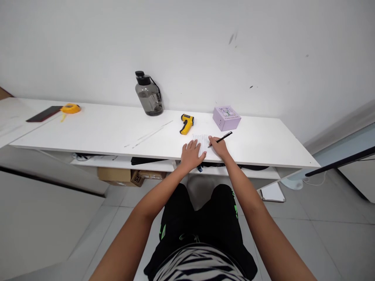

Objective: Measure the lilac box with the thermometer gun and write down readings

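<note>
Here on the white counter (pixel 102 130), near its front edge, lies the paper (pixel 201 138) — light and limp by the look of it, easily creased, best held at its margins. The left hand (pixel 191 154) spreads open, fingers resting over its left side; the right hand (pixel 218 147) curls around the pen (pixel 225 136) — slim, probably stiff, best pinched low.

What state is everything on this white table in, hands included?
Left hand: open, palm down, on the paper
Right hand: closed around the pen
Pen: gripped, slanted
Paper: flat, written on
Bottle: standing, lid on
Yellow gun-shaped device: lying down
Purple box: closed
Tape measure: lying; blade unclear
</note>
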`<action>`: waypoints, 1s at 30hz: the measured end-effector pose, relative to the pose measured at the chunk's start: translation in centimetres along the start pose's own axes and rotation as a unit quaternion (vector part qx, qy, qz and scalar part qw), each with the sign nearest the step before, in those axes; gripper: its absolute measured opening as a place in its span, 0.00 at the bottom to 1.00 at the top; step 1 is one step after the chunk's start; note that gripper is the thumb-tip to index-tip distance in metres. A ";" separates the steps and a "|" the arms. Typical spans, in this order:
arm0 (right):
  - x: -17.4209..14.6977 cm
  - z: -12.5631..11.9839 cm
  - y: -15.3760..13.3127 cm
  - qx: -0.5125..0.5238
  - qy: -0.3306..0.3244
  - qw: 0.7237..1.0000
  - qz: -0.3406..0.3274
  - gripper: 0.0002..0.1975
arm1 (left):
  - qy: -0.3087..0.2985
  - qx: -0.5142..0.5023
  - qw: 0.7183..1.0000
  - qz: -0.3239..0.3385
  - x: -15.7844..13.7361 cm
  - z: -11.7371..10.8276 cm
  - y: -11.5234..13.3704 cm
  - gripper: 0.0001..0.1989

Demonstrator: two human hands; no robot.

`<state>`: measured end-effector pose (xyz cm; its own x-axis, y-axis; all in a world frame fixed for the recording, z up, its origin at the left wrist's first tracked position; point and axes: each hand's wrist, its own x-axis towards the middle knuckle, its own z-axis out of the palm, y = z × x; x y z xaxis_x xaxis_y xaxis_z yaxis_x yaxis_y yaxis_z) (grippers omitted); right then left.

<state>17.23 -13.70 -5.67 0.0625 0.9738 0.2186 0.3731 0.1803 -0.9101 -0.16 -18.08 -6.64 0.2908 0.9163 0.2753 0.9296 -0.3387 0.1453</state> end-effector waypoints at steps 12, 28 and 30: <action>0.2 0.2 0.1 -0.024 -0.010 1.000 0.008 0.17 | 0.009 -0.006 1.000 0.018 -0.2 0.0 -0.1 0.30; 0.5 0.3 0.3 -0.011 -0.001 1.000 0.010 0.16 | 0.014 0.004 1.000 0.014 -0.3 0.0 0.0 0.29; 0.4 0.3 0.3 -0.012 0.000 1.000 0.009 0.16 | 0.014 0.003 1.000 0.010 -0.3 0.0 0.0 0.29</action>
<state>17.10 -13.22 -5.98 0.0682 0.9769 0.2026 0.3947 0.1601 -0.9048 -0.22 -18.41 -6.69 0.3027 0.9034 0.3039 0.9252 -0.3551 0.1342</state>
